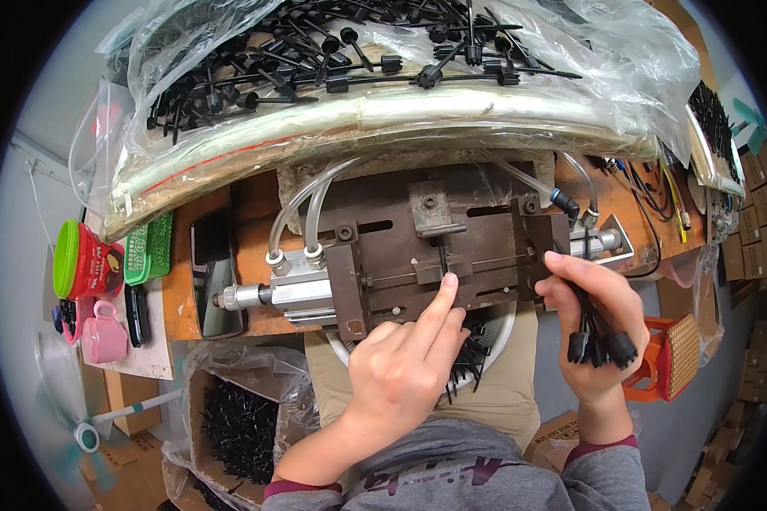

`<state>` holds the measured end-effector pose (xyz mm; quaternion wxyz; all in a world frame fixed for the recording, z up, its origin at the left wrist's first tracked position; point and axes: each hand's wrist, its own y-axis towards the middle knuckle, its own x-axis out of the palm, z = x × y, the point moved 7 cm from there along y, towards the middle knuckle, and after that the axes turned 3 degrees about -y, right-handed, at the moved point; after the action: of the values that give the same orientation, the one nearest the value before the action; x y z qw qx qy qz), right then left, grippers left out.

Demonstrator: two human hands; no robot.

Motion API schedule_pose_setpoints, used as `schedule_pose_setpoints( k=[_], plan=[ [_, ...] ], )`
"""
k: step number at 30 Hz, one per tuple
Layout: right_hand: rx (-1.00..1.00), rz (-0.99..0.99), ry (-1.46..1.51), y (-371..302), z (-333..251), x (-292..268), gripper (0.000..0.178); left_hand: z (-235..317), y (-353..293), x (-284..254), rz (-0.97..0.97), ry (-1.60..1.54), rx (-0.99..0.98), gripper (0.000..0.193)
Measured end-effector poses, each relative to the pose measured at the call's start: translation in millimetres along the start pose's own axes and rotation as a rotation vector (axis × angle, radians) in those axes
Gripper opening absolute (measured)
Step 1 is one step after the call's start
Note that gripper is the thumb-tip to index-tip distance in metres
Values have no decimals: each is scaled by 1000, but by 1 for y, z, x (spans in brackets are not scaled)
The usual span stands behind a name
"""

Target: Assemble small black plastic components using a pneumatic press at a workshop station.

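Note:
A brown metal clamping fixture [477, 192] with a silver pneumatic cylinder [302, 291] on its left side lies before me. A thin black plastic piece [442, 251] stands in the slot at its centre, below a small metal bracket [429, 207]. My left hand [400, 366] reaches over the fixture's front edge, its index finger stretched out with the tip at that piece; the other fingers are partly bent and hold nothing visible. At the fixture's right end, my right hand [605, 298] is closed round a bunch of black plastic stems with knobbed heads [602, 345].
Clear plastic sheeting holds a heap of black stemmed pieces [341, 64] behind the fixture. Below are a basket of pieces [469, 358] on my lap and a lined box [239, 430]. A phone [222, 311], green basket [149, 247] and pink cup [106, 332] stand left; an orange stool [673, 358], right.

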<state>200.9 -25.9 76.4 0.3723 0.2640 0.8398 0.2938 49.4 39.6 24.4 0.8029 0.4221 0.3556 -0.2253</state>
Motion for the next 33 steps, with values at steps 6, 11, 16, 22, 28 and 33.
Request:
schedule_pose_setpoints(
  k=[6, 11, 16, 22, 28, 33],
  plan=[
    [-466, -231, -418, -3, -23, 14, 26, -9, 0, -6, 8, -322, -145, 33],
    [-576, -246, -418, -10, -32, 32, 27, 6, -1, -27, -25, -775, -34, 42],
    [-595, -220, -419, -9, -29, 36, 29, 7, -3, -35, -19, -777, -174, 37],
    [-447, -103, -304, -8, -8, 20, 23, -2, -8, -11, -29, -252, -54, 20],
    [-347, -102, -112, -12, 6, 15, 17, 3, 0, -1, -24, 4, -29, 24],
    [-312, -127, -179, -9, 1, 13, 24, 4, 4, -4, -107, 39, -50, 25]
  ],
)
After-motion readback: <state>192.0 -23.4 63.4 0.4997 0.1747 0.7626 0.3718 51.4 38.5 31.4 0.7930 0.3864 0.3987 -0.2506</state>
